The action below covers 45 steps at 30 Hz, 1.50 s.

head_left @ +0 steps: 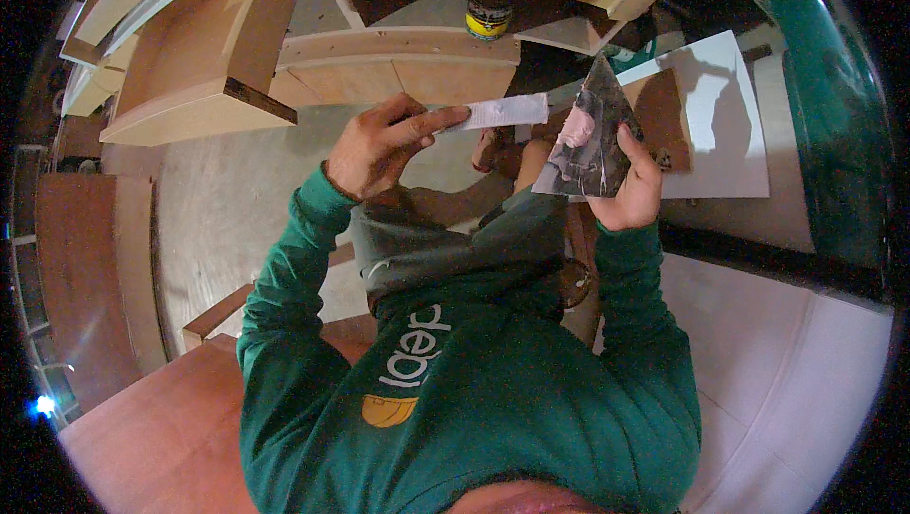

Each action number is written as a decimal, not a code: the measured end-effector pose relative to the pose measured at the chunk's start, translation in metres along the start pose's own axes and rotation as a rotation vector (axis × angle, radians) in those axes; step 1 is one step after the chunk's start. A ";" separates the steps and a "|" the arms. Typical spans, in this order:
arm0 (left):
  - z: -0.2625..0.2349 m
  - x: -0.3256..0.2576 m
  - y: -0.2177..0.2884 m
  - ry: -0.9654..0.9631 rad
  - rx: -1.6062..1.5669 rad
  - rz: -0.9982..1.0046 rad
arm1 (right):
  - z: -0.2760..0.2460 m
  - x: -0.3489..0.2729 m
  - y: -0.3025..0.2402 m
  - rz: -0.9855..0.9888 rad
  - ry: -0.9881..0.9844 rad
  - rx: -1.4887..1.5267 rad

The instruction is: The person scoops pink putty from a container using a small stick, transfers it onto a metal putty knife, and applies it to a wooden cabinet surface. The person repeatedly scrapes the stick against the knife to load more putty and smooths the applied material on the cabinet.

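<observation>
Two hands are raised in front of the person's chest, each closed on a flat tool. Left hand (379, 146) has its grip clenched on a narrow putty blade (502, 112), index finger laid along the top; the pale blade points right and is roughly level. Right hand (630, 187) grasps a triangular metal scraper plate (588, 140) from the right edge, thumb on its face, apex pointing up. A pinkish lump of filler (576, 127) sits on the plate's upper left part. The blade's tip ends just beside the plate's left edge and the filler; contact cannot be confirmed.

Beyond the hands stands unfinished wooden furniture (379, 64) with curved front edges and a projecting shelf at left. A small yellow-banded can (489, 18) sits in its recess, well apart from the hands. A white board (725, 116) lies flat at right, its near edge just beyond the right hand. Bare concrete floor (218, 201) lies open to the left of the left forearm.
</observation>
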<state>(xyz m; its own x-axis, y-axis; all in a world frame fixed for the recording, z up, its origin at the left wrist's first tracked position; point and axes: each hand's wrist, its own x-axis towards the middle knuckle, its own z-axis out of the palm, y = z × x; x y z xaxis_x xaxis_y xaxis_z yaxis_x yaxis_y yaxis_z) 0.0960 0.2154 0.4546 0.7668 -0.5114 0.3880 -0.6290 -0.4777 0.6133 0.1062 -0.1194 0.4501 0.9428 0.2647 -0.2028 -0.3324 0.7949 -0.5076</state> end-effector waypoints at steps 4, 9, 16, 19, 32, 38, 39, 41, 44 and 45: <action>0.008 0.008 0.018 0.020 -0.559 -0.119 | -0.009 0.005 0.005 0.010 -0.047 -0.094; 0.023 0.032 0.031 -0.263 -0.927 -0.407 | 0.016 -0.004 0.011 0.166 -0.246 -0.081; 0.029 0.013 -0.019 -0.287 -0.869 -0.454 | 0.001 -0.001 -0.001 0.062 -0.061 -0.111; 0.017 0.003 -0.022 -0.190 -0.791 -0.556 | 0.002 0.003 -0.002 0.053 -0.020 -0.095; 0.044 0.021 0.026 0.091 -0.074 0.035 | 0.005 0.001 0.007 0.065 -0.058 -0.021; 0.020 -0.001 -0.004 0.022 0.158 0.057 | -0.009 0.002 -0.002 0.022 -0.056 -0.057; 0.011 -0.001 -0.001 -0.017 0.343 0.047 | -0.012 0.002 -0.003 0.028 -0.093 -0.034; 0.003 -0.010 -0.011 0.003 0.298 0.008 | 0.002 -0.001 -0.007 0.043 -0.132 -0.001; -0.005 -0.010 -0.003 0.028 0.215 -0.064 | -0.002 0.000 -0.009 0.023 -0.094 -0.016; -0.009 -0.009 0.006 0.033 0.195 -0.075 | -0.005 0.001 -0.009 0.010 -0.065 -0.031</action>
<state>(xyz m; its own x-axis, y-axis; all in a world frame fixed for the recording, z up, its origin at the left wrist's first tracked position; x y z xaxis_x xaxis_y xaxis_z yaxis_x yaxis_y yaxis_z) 0.0864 0.2238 0.4615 0.8142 -0.4468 0.3707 -0.5803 -0.6446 0.4977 0.1100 -0.1289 0.4506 0.9389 0.3081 -0.1535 -0.3413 0.7753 -0.5315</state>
